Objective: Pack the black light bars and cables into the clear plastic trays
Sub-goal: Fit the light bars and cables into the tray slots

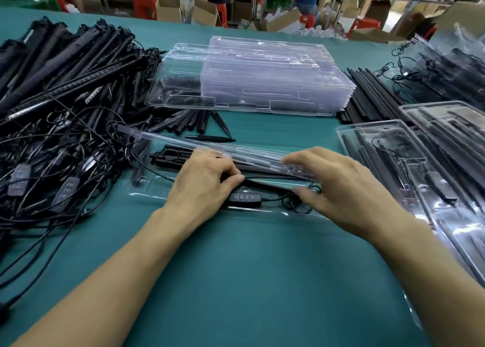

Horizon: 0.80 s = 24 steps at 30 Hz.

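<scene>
Both bare forearms reach in from the table's near edge. Left hand [202, 182] fingers curled, pinching a black light bar [270, 185]. Right hand [341, 189] fingers straight, spread.

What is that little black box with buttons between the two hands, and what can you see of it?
The controller is a small, flat black oblong, plastic by its look, with four small buttons in a row on top. It lies flat in the near part of the clear tray, long side across the view. A thin black cable leaves its right end and loops beside the right hand. The left hand covers its left end; whether it touches is unclear.
</scene>
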Each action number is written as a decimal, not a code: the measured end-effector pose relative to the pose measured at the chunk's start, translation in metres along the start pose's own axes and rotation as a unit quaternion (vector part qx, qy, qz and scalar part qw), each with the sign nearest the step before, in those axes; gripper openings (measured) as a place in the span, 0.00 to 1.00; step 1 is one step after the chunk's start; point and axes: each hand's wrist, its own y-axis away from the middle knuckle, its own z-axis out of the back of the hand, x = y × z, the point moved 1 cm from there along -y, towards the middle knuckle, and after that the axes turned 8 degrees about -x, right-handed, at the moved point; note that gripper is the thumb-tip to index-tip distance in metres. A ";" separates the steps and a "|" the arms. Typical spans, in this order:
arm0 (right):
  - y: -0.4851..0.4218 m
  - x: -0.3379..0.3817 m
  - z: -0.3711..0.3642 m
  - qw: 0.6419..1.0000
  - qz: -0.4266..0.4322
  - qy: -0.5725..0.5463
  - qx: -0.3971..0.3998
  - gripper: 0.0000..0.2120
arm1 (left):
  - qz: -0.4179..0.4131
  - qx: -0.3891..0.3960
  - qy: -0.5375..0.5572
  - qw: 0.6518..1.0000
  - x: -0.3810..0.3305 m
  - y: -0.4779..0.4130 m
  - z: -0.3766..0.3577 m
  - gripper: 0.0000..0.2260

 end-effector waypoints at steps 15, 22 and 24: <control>0.002 -0.004 0.003 0.998 -0.033 0.047 -0.038 0.10 | 0.056 -0.057 0.010 0.997 -0.004 0.004 0.000 0.09; 0.001 0.007 -0.006 0.989 -0.065 0.118 -0.068 0.07 | 0.074 -0.082 -0.075 0.991 -0.008 0.005 -0.001 0.05; -0.002 0.009 -0.006 0.986 -0.087 0.121 -0.073 0.07 | 0.056 -0.105 -0.099 0.988 -0.011 0.007 0.000 0.05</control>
